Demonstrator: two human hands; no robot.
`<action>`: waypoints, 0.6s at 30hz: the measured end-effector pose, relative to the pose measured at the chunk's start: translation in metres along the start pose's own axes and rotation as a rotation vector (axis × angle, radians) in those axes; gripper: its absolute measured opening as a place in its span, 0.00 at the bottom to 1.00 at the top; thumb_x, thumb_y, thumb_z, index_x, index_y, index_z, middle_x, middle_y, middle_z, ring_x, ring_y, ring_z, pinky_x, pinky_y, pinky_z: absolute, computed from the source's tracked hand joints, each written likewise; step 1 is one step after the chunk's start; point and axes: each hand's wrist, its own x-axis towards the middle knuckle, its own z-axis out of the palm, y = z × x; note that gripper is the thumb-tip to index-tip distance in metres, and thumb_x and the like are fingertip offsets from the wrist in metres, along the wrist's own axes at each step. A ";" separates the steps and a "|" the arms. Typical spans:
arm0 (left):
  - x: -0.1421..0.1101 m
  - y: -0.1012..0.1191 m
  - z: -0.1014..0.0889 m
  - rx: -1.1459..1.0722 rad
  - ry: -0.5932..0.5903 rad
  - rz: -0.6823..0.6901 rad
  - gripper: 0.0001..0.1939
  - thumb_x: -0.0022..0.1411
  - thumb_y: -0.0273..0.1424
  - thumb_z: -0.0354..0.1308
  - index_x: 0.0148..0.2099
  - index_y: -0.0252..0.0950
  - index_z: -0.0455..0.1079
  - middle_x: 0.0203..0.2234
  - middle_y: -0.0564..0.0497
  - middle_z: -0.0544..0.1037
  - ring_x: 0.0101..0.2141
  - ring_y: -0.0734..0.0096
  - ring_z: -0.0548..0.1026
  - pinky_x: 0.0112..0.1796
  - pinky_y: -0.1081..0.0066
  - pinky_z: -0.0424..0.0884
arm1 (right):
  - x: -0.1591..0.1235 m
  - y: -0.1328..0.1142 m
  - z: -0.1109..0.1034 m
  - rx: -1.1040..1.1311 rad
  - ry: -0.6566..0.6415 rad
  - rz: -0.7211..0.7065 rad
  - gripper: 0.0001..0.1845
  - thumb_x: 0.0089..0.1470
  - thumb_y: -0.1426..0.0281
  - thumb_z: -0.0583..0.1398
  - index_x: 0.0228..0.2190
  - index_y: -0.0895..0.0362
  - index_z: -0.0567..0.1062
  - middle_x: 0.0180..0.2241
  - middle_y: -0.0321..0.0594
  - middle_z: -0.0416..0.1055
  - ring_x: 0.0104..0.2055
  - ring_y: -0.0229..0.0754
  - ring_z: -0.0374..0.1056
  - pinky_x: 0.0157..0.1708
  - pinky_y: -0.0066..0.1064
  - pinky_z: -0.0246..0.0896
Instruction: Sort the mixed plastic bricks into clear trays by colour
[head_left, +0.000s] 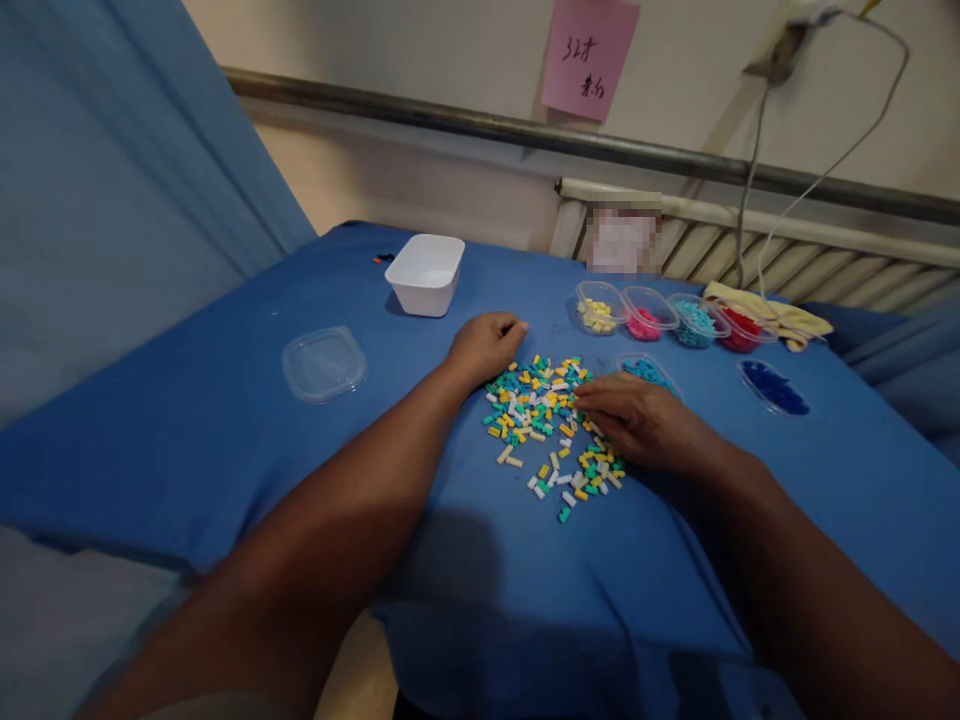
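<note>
A loose pile of small toy building bricks [536, 405] in yellow, white, green and teal lies spread on the blue cloth. At the pile's upper left edge my left hand [486, 345] rests on the cloth, fingers curled in; whether anything is inside them is hidden. My right hand [634, 415] reaches over the pile's right side. Its fingers are pressed together, with the tips down among the bricks, and I cannot make out what is between them. Partly behind that hand stands a clear tub of blue bricks [646, 372].
Along the back right stand clear tubs with yellow pieces [597, 316], pink pieces [643, 323], turquoise pieces [694, 322] and red pieces [741, 328]. Dark blue pieces [776, 388] sit further right. A white container [426, 275] and a clear lid [325, 364] are on the left.
</note>
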 end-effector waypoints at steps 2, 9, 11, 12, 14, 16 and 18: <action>0.000 0.000 0.000 -0.001 0.000 0.004 0.21 0.75 0.42 0.55 0.29 0.39 0.67 0.21 0.53 0.68 0.27 0.66 0.66 0.32 0.62 0.53 | -0.001 -0.003 -0.003 0.011 -0.020 -0.019 0.14 0.70 0.69 0.61 0.48 0.50 0.86 0.49 0.45 0.87 0.52 0.53 0.81 0.56 0.48 0.74; 0.000 -0.002 0.002 -0.009 0.006 0.012 0.22 0.75 0.43 0.54 0.28 0.39 0.66 0.21 0.53 0.66 0.27 0.66 0.65 0.31 0.62 0.52 | 0.008 -0.018 -0.003 -0.006 0.030 0.056 0.09 0.70 0.68 0.63 0.45 0.50 0.85 0.43 0.44 0.86 0.46 0.51 0.80 0.50 0.45 0.73; 0.000 -0.001 0.002 -0.005 0.014 0.009 0.22 0.75 0.43 0.55 0.28 0.39 0.65 0.21 0.54 0.66 0.27 0.66 0.64 0.31 0.62 0.52 | 0.014 -0.021 0.004 -0.034 -0.015 0.045 0.08 0.70 0.68 0.64 0.45 0.50 0.86 0.43 0.44 0.86 0.47 0.51 0.80 0.50 0.44 0.73; 0.000 -0.001 0.002 -0.001 0.013 0.006 0.22 0.75 0.43 0.55 0.28 0.39 0.65 0.21 0.54 0.66 0.27 0.66 0.64 0.31 0.62 0.52 | 0.017 -0.022 0.008 -0.055 -0.039 0.039 0.08 0.70 0.68 0.64 0.44 0.50 0.86 0.44 0.44 0.86 0.47 0.51 0.80 0.51 0.44 0.73; 0.001 -0.001 0.002 0.007 0.009 0.005 0.22 0.75 0.42 0.55 0.28 0.39 0.65 0.21 0.54 0.66 0.27 0.66 0.65 0.31 0.62 0.52 | 0.023 -0.025 0.012 -0.093 -0.079 0.025 0.08 0.70 0.69 0.64 0.43 0.51 0.86 0.44 0.45 0.86 0.47 0.51 0.80 0.50 0.43 0.72; 0.001 -0.001 0.002 0.011 0.006 0.008 0.22 0.75 0.43 0.55 0.28 0.39 0.65 0.21 0.54 0.66 0.27 0.66 0.65 0.31 0.62 0.52 | 0.028 -0.028 0.013 -0.123 -0.119 0.015 0.09 0.70 0.71 0.64 0.43 0.51 0.86 0.43 0.44 0.86 0.47 0.51 0.79 0.49 0.42 0.72; 0.001 -0.002 0.002 0.011 0.009 0.010 0.22 0.75 0.43 0.55 0.28 0.39 0.65 0.21 0.54 0.66 0.27 0.66 0.65 0.31 0.62 0.52 | 0.031 -0.032 0.013 -0.138 -0.164 0.020 0.10 0.68 0.74 0.63 0.42 0.51 0.86 0.43 0.43 0.85 0.47 0.51 0.79 0.49 0.41 0.71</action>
